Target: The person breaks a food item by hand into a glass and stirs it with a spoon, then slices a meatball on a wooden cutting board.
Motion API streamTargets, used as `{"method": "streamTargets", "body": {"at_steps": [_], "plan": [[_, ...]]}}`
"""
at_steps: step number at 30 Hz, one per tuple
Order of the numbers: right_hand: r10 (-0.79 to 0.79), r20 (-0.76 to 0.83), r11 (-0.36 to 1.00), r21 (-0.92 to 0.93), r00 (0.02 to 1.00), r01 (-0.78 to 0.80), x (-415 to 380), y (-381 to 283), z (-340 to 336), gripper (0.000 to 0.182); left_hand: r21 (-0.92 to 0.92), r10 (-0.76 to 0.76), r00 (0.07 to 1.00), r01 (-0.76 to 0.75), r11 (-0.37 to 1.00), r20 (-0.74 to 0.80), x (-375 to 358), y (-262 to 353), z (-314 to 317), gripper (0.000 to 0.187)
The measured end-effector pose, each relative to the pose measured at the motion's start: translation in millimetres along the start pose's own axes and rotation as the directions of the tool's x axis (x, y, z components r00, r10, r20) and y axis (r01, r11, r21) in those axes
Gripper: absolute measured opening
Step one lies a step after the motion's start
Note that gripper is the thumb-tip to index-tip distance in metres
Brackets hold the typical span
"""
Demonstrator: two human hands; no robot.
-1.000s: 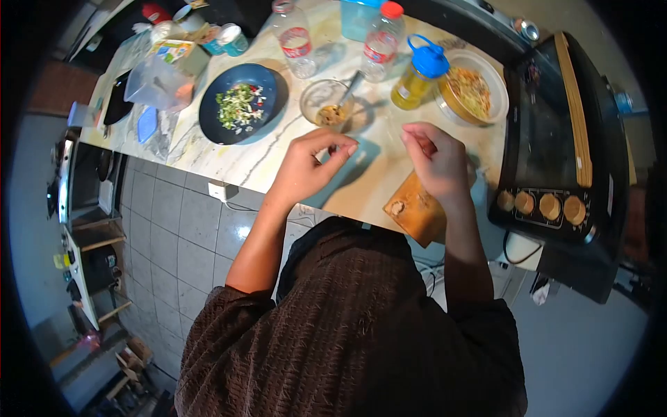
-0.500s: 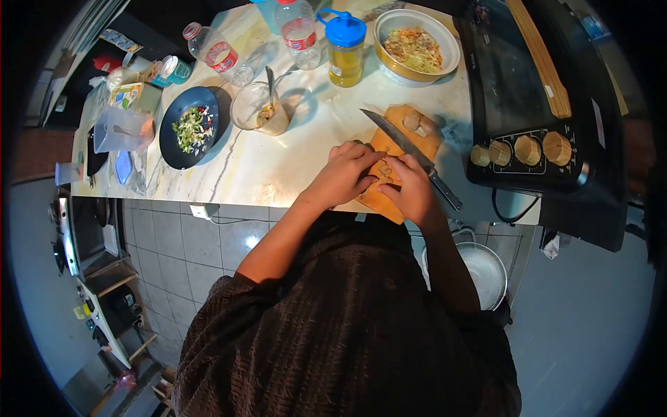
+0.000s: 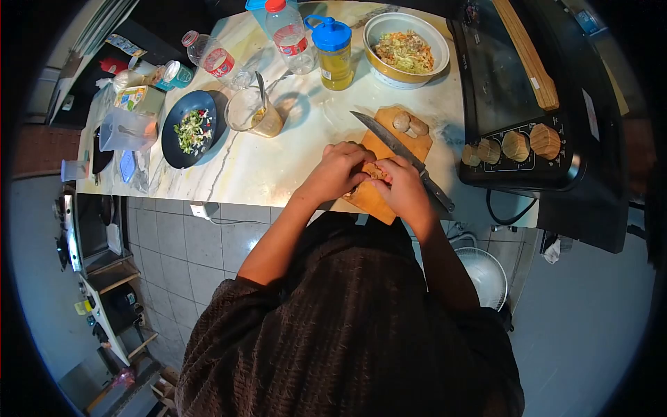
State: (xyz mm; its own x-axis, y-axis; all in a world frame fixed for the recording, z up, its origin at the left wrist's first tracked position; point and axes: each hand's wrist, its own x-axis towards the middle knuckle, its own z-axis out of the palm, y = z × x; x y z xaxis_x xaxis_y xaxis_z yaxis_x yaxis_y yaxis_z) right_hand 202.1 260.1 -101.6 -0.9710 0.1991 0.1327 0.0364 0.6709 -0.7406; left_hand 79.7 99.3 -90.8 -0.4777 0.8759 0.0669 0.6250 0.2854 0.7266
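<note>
My left hand (image 3: 338,172) and my right hand (image 3: 403,189) meet over the near part of a wooden cutting board (image 3: 372,203). Between their fingertips are light-brown, crumbly-looking food pieces (image 3: 376,171), whose kind I cannot make out. Both hands have curled fingers and pinch at these pieces. A kitchen knife (image 3: 392,144) lies slantwise across the board, its black handle past the right edge, beside my right hand. Round greyish-brown lumps (image 3: 410,124), perhaps meatballs, rest at the board's far end. My left fingers partly cover another dark lump.
A white-and-gold bowl of shredded vegetables (image 3: 406,52), an oil bottle with blue lid (image 3: 333,59) and plastic bottles (image 3: 290,42) stand behind. Leftward are a cup with a spoon (image 3: 253,115) and a dark plate of chopped vegetables (image 3: 187,130). A black oven (image 3: 528,104) stands at right.
The view has shifted slightly. My fingertips have drawn together and raised the brown pieces, which lay flatter on the board before. The knife stays on the board.
</note>
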Motion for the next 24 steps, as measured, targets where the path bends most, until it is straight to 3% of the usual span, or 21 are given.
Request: {"method": "streamTargets", "body": {"at_steps": [3,6,11,15,17,20,24], "plan": [[0.103,0.012,0.995,0.015,0.995,-0.103,2.2,-3.1,-0.5,0.037,-0.008,0.025,0.999,-0.025,1.000,-0.040,0.5,-2.9,2.5,0.036],[0.021,0.013,1.000,-0.020,1.000,-0.021,4.4,-6.2,-2.3,0.031,-0.002,0.066,0.997,-0.066,0.998,-0.051,1.4,-3.8,3.3,0.031],[0.035,0.042,0.999,-0.024,0.998,-0.034,7.5,-4.0,-4.2,0.026,-0.058,0.148,0.984,-0.154,0.986,-0.099,2.0,-10.7,5.2,0.029],[0.069,0.063,0.998,0.005,0.996,-0.069,9.4,-1.8,-3.4,0.022,-0.120,0.090,0.992,-0.100,0.988,-0.086,1.6,-3.7,2.2,0.026],[0.055,0.052,0.998,-0.003,0.997,-0.055,9.8,-2.7,-3.5,0.020,-0.032,0.200,0.975,-0.204,0.979,-0.097,1.2,-8.8,4.2,0.023],[0.035,0.046,0.999,-0.014,0.998,-0.034,11.3,-1.6,-3.6,0.016,-0.097,0.134,0.985,-0.145,0.985,-0.104,-2.5,-17.5,12.6,0.021],[0.053,0.054,0.999,-0.004,0.997,-0.053,14.4,-7.2,-8.0,0.014,-0.040,0.137,0.983,-0.142,0.989,-0.120,-8.0,-7.4,9.7,0.018]]}}
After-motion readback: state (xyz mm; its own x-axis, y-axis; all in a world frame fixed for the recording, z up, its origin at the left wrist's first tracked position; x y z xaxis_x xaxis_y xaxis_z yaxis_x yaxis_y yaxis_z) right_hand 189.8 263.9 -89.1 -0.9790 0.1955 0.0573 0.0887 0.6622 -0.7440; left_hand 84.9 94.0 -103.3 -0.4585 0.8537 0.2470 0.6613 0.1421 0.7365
